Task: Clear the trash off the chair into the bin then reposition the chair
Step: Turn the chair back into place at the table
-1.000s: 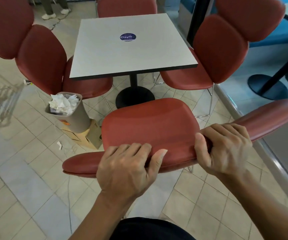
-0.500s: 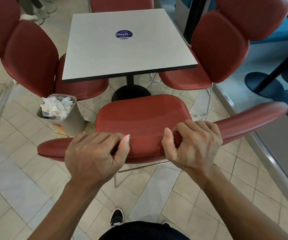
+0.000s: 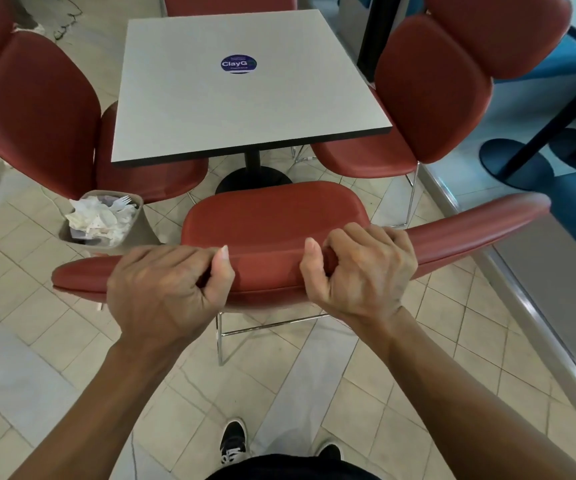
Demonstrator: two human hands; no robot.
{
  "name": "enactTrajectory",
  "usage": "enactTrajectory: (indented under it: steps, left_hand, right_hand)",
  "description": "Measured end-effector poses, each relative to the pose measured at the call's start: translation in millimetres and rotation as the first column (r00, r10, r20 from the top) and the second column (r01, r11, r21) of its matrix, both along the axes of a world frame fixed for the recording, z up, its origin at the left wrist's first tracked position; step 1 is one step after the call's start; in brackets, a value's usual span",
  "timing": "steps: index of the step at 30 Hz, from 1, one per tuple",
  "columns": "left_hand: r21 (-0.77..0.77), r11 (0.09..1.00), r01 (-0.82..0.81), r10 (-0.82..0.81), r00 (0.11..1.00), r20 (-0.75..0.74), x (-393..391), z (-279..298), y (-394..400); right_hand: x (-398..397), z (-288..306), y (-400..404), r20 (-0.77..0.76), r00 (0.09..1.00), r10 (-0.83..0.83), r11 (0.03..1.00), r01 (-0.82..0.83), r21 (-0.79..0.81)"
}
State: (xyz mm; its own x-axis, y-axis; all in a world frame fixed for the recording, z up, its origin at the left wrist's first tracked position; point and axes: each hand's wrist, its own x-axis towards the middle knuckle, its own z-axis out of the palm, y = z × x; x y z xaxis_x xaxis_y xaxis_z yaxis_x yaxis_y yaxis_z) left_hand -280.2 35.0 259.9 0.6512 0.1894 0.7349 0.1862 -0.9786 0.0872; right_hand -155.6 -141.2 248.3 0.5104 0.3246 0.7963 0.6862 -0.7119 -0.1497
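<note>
The red padded chair [image 3: 272,216] stands on the tiled floor [image 3: 349,393] facing the table, its seat bare and its front edge near the black round base of the table's pedestal. Both hands clasp the top edge of its backrest: the left hand [image 3: 165,289] is curled over the rim left of centre, fingers wrapped down the far side and thumb pressed against the near face, and the right hand [image 3: 362,271] is closed around the rim right of centre in the same way, thumb raised along the near face. Chrome legs and a crossbar of the chair show beneath the backrest, between the two forearms. Just to the left of the seat stands a grey-brown bin [image 3: 106,220], filled to the top with crumpled white paper [image 3: 94,216] and a white plastic fork [image 3: 122,202] poking up at the far side. Beyond the chair is a square pale-grey table [image 3: 245,109] with a dark edge and a round blue sticker [image 3: 238,64] reading "ClayG". Matching red chairs flank the table, one on the left [image 3: 40,112] and one on the right [image 3: 428,91], and a third shows at the far side [image 3: 231,3]. At the bottom, a black sneaker [image 3: 233,441] points toward the chair.
</note>
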Motion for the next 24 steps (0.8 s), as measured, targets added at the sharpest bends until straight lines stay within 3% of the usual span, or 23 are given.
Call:
enactTrajectory:
  steps: [10, 14, 18, 24]
  left_hand:
    - [-0.04, 0.999, -0.015, 0.013, 0.999, -0.037, -5.5, 1.8, 6.9]
    - [-0.13, 0.989, -0.064, 0.026, 0.963, -0.27, -10.9, 11.9, 3.3]
    - [-0.125, 0.986, -0.114, 0.016, 0.797, -0.604, -18.3, 29.1, 10.1]
    - [-0.123, 0.985, -0.119, 0.018, 0.788, -0.616, -23.8, 29.5, 5.4]
  right_hand:
    - [-10.0, -1.0, 8.8, -0.018, 0.999, -0.031, 0.999, 0.031, 0.019]
    - [-15.3, 2.0, 7.0, -0.097, 0.994, -0.046, 0.999, 0.044, -0.022]
    - [-21.3, 10.4, 8.2, -0.219, 0.972, -0.087, 0.995, 0.075, -0.06]
    - [-23.8, 13.6, 7.5, -0.246, 0.966, -0.082, 0.997, 0.079, -0.023]
